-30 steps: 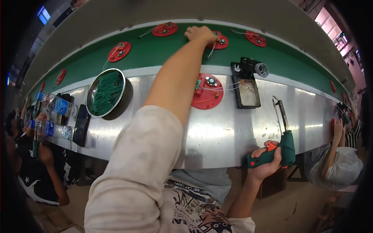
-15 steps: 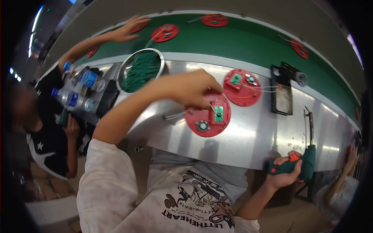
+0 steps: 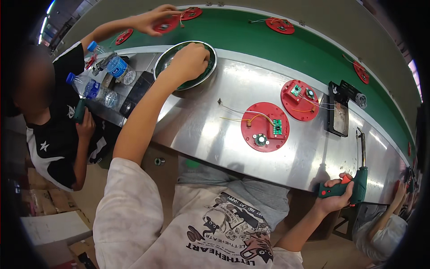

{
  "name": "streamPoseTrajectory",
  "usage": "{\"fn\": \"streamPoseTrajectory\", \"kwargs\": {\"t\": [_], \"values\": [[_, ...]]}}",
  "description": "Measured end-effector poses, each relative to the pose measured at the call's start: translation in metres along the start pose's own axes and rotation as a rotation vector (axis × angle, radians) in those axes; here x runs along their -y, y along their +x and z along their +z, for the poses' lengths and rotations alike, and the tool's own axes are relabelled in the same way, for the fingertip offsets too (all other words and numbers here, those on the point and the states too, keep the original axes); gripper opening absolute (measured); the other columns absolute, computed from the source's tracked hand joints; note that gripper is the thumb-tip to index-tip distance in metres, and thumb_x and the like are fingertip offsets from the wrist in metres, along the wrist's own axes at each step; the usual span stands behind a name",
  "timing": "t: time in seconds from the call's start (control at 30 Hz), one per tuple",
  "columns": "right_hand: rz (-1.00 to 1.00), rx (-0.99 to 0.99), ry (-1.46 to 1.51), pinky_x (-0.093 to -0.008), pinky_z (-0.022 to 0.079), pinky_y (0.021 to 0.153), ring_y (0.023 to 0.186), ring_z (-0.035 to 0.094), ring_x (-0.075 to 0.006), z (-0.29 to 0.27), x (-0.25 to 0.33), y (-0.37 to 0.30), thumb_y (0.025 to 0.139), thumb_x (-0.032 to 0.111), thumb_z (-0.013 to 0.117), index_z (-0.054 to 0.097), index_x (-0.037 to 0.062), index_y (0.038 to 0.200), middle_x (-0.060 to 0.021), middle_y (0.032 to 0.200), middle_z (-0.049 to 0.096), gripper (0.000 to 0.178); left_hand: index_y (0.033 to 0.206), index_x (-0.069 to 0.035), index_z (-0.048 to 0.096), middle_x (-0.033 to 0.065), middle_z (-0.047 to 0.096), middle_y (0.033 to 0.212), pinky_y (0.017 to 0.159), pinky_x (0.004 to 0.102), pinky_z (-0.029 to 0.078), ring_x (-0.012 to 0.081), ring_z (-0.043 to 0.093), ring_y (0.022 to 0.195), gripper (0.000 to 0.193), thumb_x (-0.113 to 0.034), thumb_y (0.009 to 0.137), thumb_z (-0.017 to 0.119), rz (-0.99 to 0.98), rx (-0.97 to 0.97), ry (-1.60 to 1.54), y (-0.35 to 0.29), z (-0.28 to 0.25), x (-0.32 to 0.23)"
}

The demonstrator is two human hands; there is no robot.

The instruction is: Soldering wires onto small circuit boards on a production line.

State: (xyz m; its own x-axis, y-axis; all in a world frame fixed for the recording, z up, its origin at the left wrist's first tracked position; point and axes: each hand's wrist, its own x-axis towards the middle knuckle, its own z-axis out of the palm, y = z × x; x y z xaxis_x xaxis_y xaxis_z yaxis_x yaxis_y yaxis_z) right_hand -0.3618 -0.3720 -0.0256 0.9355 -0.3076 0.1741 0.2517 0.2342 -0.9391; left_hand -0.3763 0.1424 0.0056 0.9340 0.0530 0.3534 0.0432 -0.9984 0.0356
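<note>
My left hand (image 3: 190,62) reaches into a round metal bowl (image 3: 213,60) with thin green wires inside. Its fingers are curled down; the fingertips and anything in them are hidden. My right hand (image 3: 332,204) is wrapped round a dark green soldering gun (image 3: 359,190) at the front edge of the bench, its long metal tip pointing away from me. Between the hands lies a red round plate (image 3: 265,109) bearing a small green circuit board (image 3: 277,127), a round part and loose white and yellow wires. A second red plate (image 3: 291,112) with similar parts lies just behind it.
A black stand (image 3: 338,114) with a tray is at the back right of the metal bench (image 3: 201,134). Beyond runs a green belt (image 3: 233,33) carrying several red plates. Plastic bottles (image 3: 118,67) stand at left, beside a co-worker whose hand (image 3: 154,20) reaches over the belt.
My left hand has left the nearer red plate and moved left into the bowl. The view has shifted slightly. My right hand still holds the soldering gun.
</note>
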Motion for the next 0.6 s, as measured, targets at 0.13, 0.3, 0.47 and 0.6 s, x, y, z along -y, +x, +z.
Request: {"fn": "streamPoseTrajectory", "kwargs": {"t": [0.13, 0.3, 0.47, 0.6], "values": [[-0.039, 0.033, -0.019, -0.0278, 0.042, 0.046, 0.048, 0.052, -0.0135, -0.007, -0.002, 0.001, 0.101, 0.029, 0.045, 0.059, -0.0030, 0.098, -0.0085, 0.073, 0.059, 0.035, 0.087, 0.000, 0.072, 0.0149, 0.068, 0.089, 0.083, 0.0425, 0.050, 0.0337, 0.063, 0.088, 0.013, -0.011, 0.081, 0.068, -0.090, 0.088, -0.152, 0.006, -0.009, -0.008], [-0.054, 0.085, -0.030, -0.0282, 0.043, 0.045, 0.049, 0.053, -0.0134, -0.003, -0.001, 0.000, 0.101, 0.027, 0.045, 0.057, -0.0038, 0.102, -0.0121, 0.088, 0.061, 0.033, 0.096, -0.001, 0.075, 0.0061, 0.073, 0.099, 0.083, 0.0305, 0.052, 0.0153, 0.067, 0.090, 0.013, -0.011, 0.086, 0.073, -0.201, -0.223, -0.664, 0.005, -0.018, 0.002], [-0.066, 0.129, -0.006, -0.0274, 0.045, 0.044, 0.048, 0.053, -0.0131, -0.009, 0.000, -0.002, 0.100, 0.026, 0.046, 0.055, -0.0049, 0.106, -0.0134, 0.090, 0.061, 0.032, 0.102, -0.002, 0.074, 0.0035, 0.074, 0.092, 0.074, 0.0225, 0.051, 0.0100, 0.065, 0.078, 0.013, -0.010, 0.094, 0.067, -0.171, -0.347, -1.013, 0.006, -0.033, -0.018], [-0.032, 0.197, 0.003, -0.0271, 0.045, 0.043, 0.048, 0.054, -0.0133, -0.010, 0.002, -0.006, 0.100, 0.025, 0.046, 0.054, -0.0056, 0.107, -0.0149, 0.092, 0.061, 0.033, 0.102, -0.001, 0.071, 0.0018, 0.071, 0.085, 0.070, 0.0237, 0.050, 0.0090, 0.064, 0.077, 0.014, -0.011, 0.097, 0.063, -0.174, -0.289, -1.079, 0.001, -0.047, -0.057]]}}
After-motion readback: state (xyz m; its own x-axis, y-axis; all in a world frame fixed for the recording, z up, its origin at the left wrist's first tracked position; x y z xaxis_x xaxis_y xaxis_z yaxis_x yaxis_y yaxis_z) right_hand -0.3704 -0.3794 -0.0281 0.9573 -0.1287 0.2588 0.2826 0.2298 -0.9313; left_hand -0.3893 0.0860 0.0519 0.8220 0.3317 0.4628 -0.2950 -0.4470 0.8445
